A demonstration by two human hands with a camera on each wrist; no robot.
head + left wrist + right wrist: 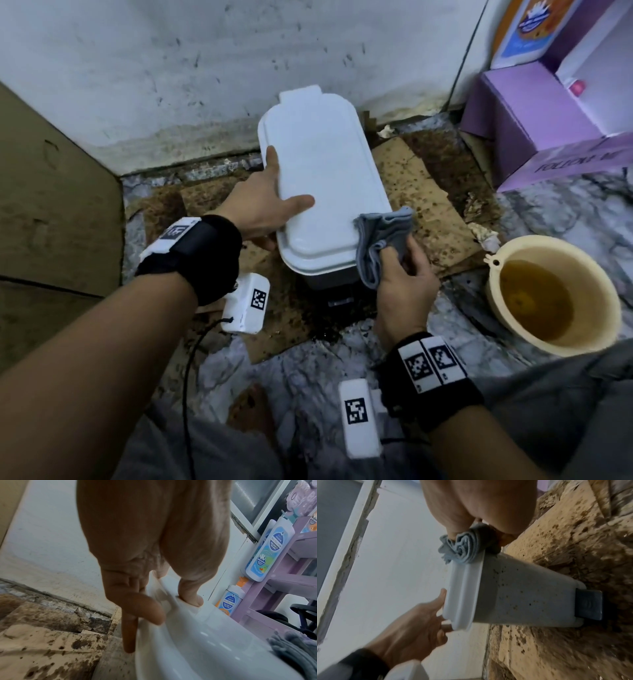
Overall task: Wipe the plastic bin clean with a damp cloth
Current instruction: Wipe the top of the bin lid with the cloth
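Bin braced by one hand, cloth working its near right corner.

The white plastic bin (325,192) stands lid-closed on stained cardboard (424,219) on the floor, close to the wall. The left hand (263,209) clamps the lid's left edge — thumb flat on top, the other fingers (444,626) curled under the rim — likely to keep the light bin from sliding or tipping under the wiping pressure. The right hand (400,284) has its fingers closed round a bunched grey-blue cloth (380,240), pressed to the lid's near right corner and draped over the rim. The bin's side wall (522,595) is speckled with dark spots, so it seems not yet wiped. A beige basin (561,294) of brownish water sits just to the right — handy for re-wetting the cloth.
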